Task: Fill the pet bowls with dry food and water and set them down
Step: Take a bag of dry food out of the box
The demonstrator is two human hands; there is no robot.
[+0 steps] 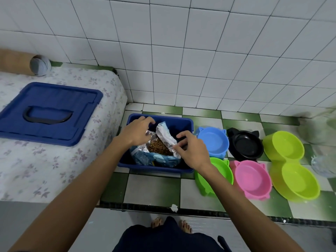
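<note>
Barely underway, both hands, left [138, 131] and right [190, 148], are pinching the food bag [160, 151] open in the bin [181, 122] while every bowl [212, 140] is sitting empty.

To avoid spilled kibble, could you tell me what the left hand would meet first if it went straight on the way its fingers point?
Probably the far wall of the blue plastic bin; the left hand points over the foil food bag, though depth is unclear.

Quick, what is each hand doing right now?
Left hand: fingers curled on the foil-lined blue kibble bag, holding its left edge.
Right hand: pinching the bag's right edge.
</note>
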